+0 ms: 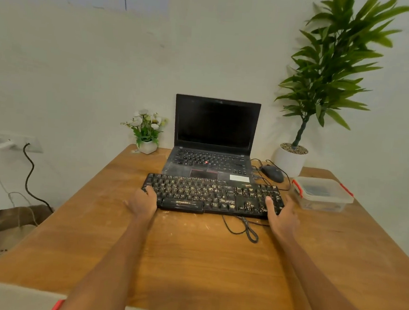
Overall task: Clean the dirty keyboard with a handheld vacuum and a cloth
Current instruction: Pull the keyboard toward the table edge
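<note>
Both hands on it: the left hand (143, 202) grips the crumb-speckled keyboard (212, 196) at its near-left corner, the right hand (282, 216) clasps the right end. It lies mid-table (190, 263), just near the open laptop (213, 141).

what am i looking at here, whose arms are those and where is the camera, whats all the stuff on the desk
There is no machine here: a person wears a wide-angle camera on the head, looking down at their own arms. The left hand and right hand hold the two ends of a crumb-covered keyboard on a wooden table. Behind it stand an open laptop, a mouse, a lidded plastic box, a small flower pot and a tall plant. No vacuum or cloth shows.
</note>
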